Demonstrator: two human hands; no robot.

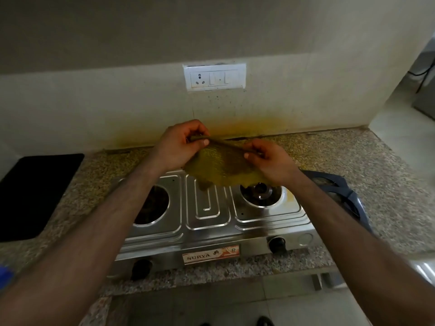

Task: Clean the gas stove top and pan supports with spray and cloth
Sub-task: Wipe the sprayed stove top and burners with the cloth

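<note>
— Hanging over the back of the gas stove (207, 208), a yellow-green cloth (223, 163) is being stretched out. Its top edge is pinched by the left hand (181, 144) at one end and the right hand (268, 158) at the other, fingers curled onto the fabric.

— So the wiping step is judged to be in preparation?

— Likely. The cloth looks to be opened or refolded; next it must be bunched into one hand and lowered onto the steel top.

— Anything in the way?

— The right burner (261, 191) sits bare under the cloth. What appear to be pan supports (339, 184) are laid right of the stove. A black mat (35, 191) lies to its left; a socket plate (215, 76) is mounted behind. No spray bottle can be made out.
</note>
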